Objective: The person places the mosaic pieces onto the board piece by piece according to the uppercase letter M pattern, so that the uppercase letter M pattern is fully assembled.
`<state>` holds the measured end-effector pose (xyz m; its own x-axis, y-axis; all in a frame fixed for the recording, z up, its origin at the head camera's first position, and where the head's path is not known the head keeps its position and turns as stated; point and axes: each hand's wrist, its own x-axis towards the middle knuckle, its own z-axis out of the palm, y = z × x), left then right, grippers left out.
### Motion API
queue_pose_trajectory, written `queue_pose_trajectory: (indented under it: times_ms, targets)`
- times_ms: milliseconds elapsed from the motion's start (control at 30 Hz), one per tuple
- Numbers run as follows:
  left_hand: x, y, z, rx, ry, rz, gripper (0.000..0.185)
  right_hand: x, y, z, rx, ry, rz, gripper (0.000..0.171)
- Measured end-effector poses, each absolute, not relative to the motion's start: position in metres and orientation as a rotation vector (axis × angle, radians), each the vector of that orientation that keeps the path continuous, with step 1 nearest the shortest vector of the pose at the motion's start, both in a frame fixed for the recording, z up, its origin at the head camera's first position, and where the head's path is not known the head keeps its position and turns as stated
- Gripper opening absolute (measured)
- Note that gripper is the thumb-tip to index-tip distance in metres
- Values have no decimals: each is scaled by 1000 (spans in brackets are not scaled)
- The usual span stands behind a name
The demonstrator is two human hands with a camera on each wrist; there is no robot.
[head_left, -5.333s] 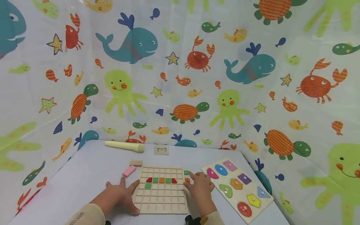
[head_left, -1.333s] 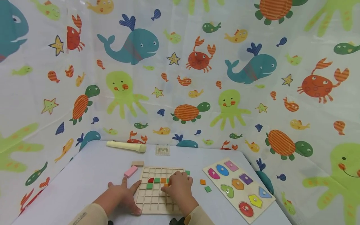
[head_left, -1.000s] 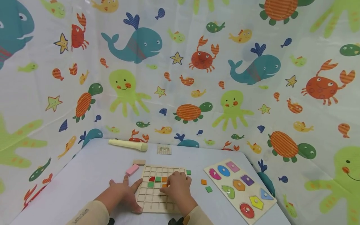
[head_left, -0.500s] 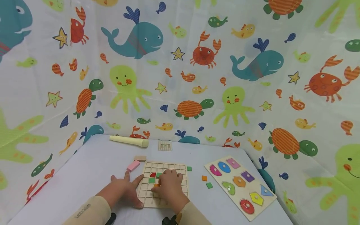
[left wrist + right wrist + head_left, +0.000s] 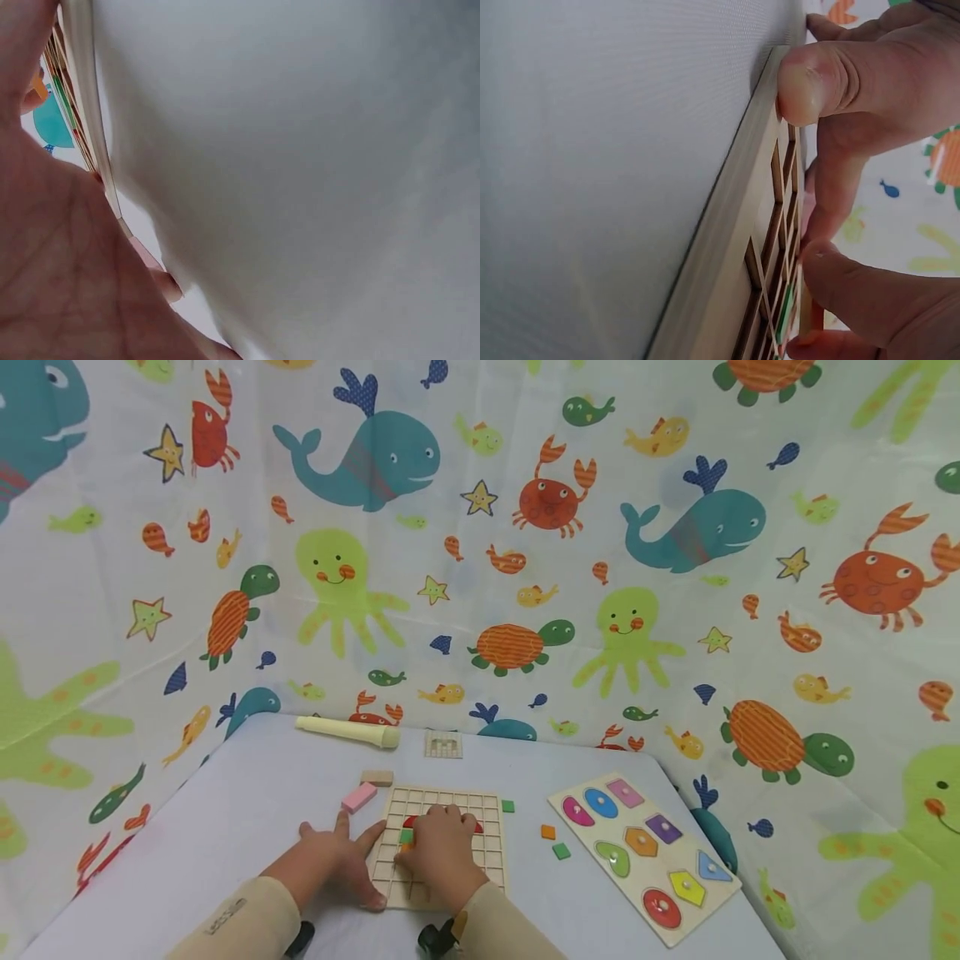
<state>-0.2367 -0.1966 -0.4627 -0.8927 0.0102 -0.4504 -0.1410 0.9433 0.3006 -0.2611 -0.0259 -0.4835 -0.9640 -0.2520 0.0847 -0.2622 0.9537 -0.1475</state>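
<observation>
**Grid board pinned flat while a small tile goes in**

Grid board (image 5: 442,847) lies near the front middle of the pale table (image 5: 247,802) in the head view. The left hand (image 5: 337,864) lies flat with fingers spread, its thumb and palm against the board's left edge. The right hand (image 5: 442,852) covers the board's centre with fingers curled down; an orange tile (image 5: 406,847) peeks out at its left side, beside a green tile (image 5: 406,836) already seated. Loose tiles, one orange (image 5: 547,832) and one green (image 5: 559,852), lie well apart to the right, near the shape puzzle (image 5: 645,852).

From the left wrist, only the palm (image 5: 60,277) and the board's edge (image 5: 94,135) show, touching; the fingers are out of frame.

From the right wrist, the thumb (image 5: 832,71) presses the board's frame (image 5: 735,225) while curled fingertips (image 5: 855,281) pinch a thin piece over the cells.

My judgement: the piece could tip and jam across a cell wall if pushed in tilted, and hard pressing might jolt the seated tiles loose should the steadying hand slip.
</observation>
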Motion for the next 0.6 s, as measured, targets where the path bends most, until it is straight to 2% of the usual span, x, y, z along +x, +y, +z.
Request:
queue_pose_trajectory:
  times_ms: [600]
  targets:
    - [-235,-198,-464,-88,2665,449,131,-262,-39,-486,379,-3006,67,58]
